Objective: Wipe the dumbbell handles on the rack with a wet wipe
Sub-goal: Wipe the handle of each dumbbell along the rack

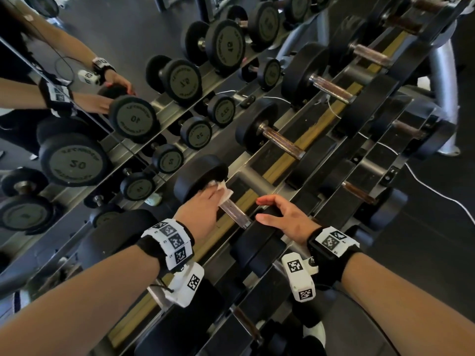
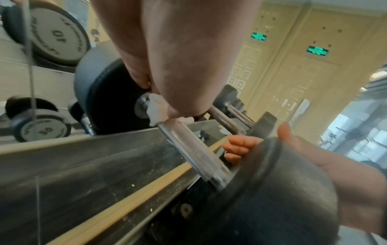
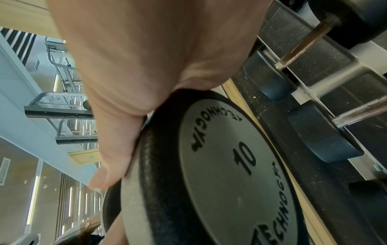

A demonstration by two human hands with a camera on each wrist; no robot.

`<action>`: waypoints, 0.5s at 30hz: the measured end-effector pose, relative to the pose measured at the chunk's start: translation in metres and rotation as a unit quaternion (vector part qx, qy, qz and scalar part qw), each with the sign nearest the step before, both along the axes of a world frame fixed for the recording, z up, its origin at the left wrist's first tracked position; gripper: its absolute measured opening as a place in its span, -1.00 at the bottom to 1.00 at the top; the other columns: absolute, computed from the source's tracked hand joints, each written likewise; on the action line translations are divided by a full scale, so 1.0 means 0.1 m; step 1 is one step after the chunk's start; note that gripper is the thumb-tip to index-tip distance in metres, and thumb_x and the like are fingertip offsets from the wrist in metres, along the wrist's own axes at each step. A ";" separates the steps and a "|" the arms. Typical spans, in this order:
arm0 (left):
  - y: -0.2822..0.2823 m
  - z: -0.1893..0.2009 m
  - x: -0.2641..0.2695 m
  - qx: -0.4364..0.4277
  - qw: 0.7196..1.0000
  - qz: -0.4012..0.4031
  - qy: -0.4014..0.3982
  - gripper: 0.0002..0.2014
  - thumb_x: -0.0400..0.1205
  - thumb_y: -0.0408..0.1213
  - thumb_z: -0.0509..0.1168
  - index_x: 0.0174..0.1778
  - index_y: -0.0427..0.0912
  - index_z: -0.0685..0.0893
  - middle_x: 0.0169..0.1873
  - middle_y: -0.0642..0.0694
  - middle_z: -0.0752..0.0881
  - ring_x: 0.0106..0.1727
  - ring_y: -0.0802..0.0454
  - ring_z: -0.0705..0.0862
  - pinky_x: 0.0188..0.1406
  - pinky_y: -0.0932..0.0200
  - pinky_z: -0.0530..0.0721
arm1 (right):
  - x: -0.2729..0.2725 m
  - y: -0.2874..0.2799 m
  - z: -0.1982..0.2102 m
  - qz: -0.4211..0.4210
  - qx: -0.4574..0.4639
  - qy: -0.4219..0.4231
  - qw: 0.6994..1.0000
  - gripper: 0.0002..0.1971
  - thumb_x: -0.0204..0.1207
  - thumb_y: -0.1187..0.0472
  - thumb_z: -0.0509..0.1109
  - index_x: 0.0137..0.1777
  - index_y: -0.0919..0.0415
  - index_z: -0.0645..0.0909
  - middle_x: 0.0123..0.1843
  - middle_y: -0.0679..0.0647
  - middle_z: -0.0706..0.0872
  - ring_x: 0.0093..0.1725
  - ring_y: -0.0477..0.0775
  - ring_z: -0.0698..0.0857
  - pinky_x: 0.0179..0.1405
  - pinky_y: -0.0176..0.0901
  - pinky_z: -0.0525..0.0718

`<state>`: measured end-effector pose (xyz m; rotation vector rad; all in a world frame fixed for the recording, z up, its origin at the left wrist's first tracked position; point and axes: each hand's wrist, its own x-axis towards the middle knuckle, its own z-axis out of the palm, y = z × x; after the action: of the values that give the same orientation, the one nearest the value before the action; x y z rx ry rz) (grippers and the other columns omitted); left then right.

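On the rack's top tier lies a black 10 dumbbell. My left hand (image 1: 203, 206) grips a white wet wipe (image 1: 225, 192) round its metal handle (image 1: 235, 215), right against the far head (image 1: 198, 176). The left wrist view shows the wipe (image 2: 157, 107) bunched under my fingers, with the rest of the handle (image 2: 194, 149) bare. My right hand (image 1: 285, 217) holds the near head (image 1: 257, 240), fingers (image 2: 238, 145) curled over its rim. In the right wrist view my palm (image 3: 136, 66) lies on that head (image 3: 230, 165), marked 10.
More dumbbells (image 1: 280, 142) line the same tier further along, and others sit on the lower tier (image 1: 359, 194) at the right. A mirror (image 1: 77, 163) on the left reflects the rack and my arms. A white cable (image 1: 437, 191) trails across the rack and floor.
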<state>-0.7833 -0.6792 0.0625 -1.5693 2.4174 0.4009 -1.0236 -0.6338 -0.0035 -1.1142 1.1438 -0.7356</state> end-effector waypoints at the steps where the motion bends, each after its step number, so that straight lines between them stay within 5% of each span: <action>1: 0.06 -0.01 0.00 -0.001 1.000 0.017 0.017 -0.31 0.65 -0.46 0.17 0.71 -0.13 0.09 0.67 -0.15 0.16 0.65 -0.16 0.25 0.60 -0.13 0.33 | 0.00 0.00 0.00 0.001 -0.003 0.002 1.000 -0.34 0.20 -0.33 0.58 0.33 -0.24 0.57 0.29 -0.35 0.66 0.36 -0.27 0.58 0.56 0.11 0.47; 4: 0.31 -0.05 -0.08 0.045 0.997 -0.032 0.057 -0.16 0.56 -0.57 0.15 0.74 -0.11 -0.04 0.71 -0.12 0.05 0.68 -0.11 0.21 0.61 -0.04 0.32 | 0.00 -0.01 -0.01 -0.003 -0.015 -0.002 1.000 -0.32 0.21 -0.30 0.57 0.35 -0.16 0.57 0.31 -0.29 0.66 0.37 -0.28 0.58 0.59 0.07 0.42; 8: 0.46 -0.04 -0.13 0.162 0.984 -0.051 0.060 -0.16 0.56 -0.57 0.08 0.74 -0.10 -0.10 0.74 -0.09 -0.15 0.73 -0.03 -0.05 0.70 -0.13 0.06 | 0.00 -0.02 -0.03 -0.003 -0.020 -0.002 1.000 -0.43 0.35 -0.16 0.59 0.36 -0.11 0.58 0.33 -0.22 0.67 0.39 -0.25 0.58 0.61 0.10 0.40; 12: 0.21 0.02 -0.07 0.109 0.989 0.042 0.092 -0.30 0.65 -0.56 0.01 0.73 -0.16 -0.01 0.73 -0.18 0.00 0.70 -0.14 0.15 0.68 -0.11 0.12 | -0.02 -0.02 -0.05 0.003 -0.008 -0.001 1.000 -0.52 0.45 -0.05 0.58 0.35 -0.14 0.58 0.33 -0.24 0.66 0.39 -0.22 0.58 0.59 0.12 0.43; 15: 0.19 0.06 -0.10 0.087 0.992 0.063 0.071 -0.29 0.66 -0.57 0.05 0.73 -0.15 -0.01 0.74 -0.14 -0.10 0.73 -0.15 0.01 0.67 -0.06 0.12 | -0.01 -0.04 -0.05 0.000 -0.005 -0.009 1.000 -0.52 0.45 -0.01 0.59 0.35 -0.10 0.59 0.33 -0.20 0.67 0.37 -0.17 0.61 0.57 0.12 0.47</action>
<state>-0.7936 -0.6600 0.0681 -1.6708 2.3174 0.7491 -1.0242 -0.6374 -0.0081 -1.1141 1.1258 -0.7498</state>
